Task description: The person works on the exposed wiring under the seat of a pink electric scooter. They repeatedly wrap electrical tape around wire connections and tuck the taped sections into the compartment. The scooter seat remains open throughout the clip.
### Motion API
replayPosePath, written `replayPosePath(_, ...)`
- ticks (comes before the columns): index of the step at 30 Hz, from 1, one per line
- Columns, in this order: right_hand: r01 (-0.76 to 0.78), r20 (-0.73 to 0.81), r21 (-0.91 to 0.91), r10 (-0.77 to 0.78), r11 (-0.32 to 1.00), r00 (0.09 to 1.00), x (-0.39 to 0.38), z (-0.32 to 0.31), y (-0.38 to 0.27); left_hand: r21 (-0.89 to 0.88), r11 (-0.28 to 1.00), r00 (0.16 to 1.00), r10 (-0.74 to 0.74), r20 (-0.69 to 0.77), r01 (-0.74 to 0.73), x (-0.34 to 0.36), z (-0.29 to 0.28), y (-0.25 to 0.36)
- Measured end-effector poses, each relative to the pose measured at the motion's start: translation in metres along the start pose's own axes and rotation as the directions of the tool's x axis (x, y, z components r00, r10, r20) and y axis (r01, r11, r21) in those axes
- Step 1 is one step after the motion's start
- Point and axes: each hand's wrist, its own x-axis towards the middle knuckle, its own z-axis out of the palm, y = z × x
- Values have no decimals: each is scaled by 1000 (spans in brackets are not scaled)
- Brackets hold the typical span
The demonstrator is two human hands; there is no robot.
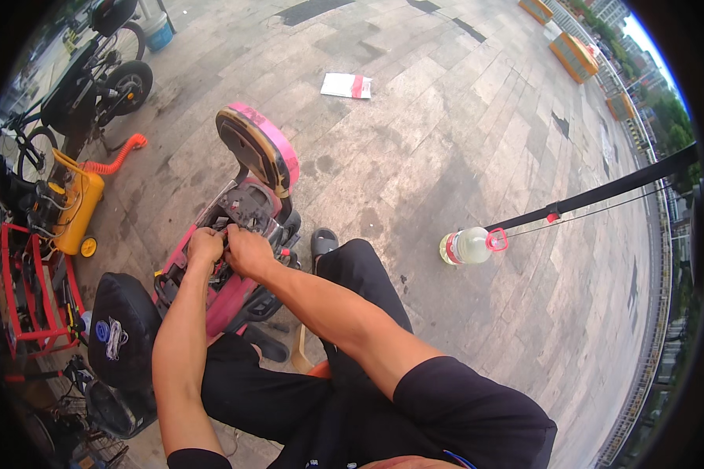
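Both my hands are inside the opened body of a pink scooter [231, 303], among its dusty dark inner parts. My left hand [205, 245] is closed, with its fingers bent down toward the middle of the opening. Close beside it, my right hand [248, 254] is closed too, its fingertips almost meeting the left ones. Whatever they pinch is small and hidden by the fingers. Beyond the hands, a rounded pad with a pink rim [285, 148] stands tilted up on the scooter. Grey plastic parts [250, 205] show just past my knuckles.
A yellow air compressor [80, 207] with an orange coiled hose [121, 156] stands left, near a red rack [43, 332]. A black seat [125, 352] carries small coils of cord. A bottle of pale liquid [468, 245] stands right, under a dark pole [602, 187]. A white packet [344, 85] lies ahead.
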Motion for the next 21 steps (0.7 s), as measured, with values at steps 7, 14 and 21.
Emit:
replayPosePath(7, 4, 84, -130, 7, 991, 996, 12, 1, -3, 37, 997, 997, -72, 34, 71, -11, -5, 15)
replayPosePath(14, 114, 270, -161, -67, 980, 960, 23, -15, 0, 85, 996, 999, -34, 3, 33, -26, -10, 25)
replayPosePath(21, 89, 261, -108, -58, 990, 964, 27, -8, 8, 61, 998, 994, 1, -105, 6, -50, -8, 37)
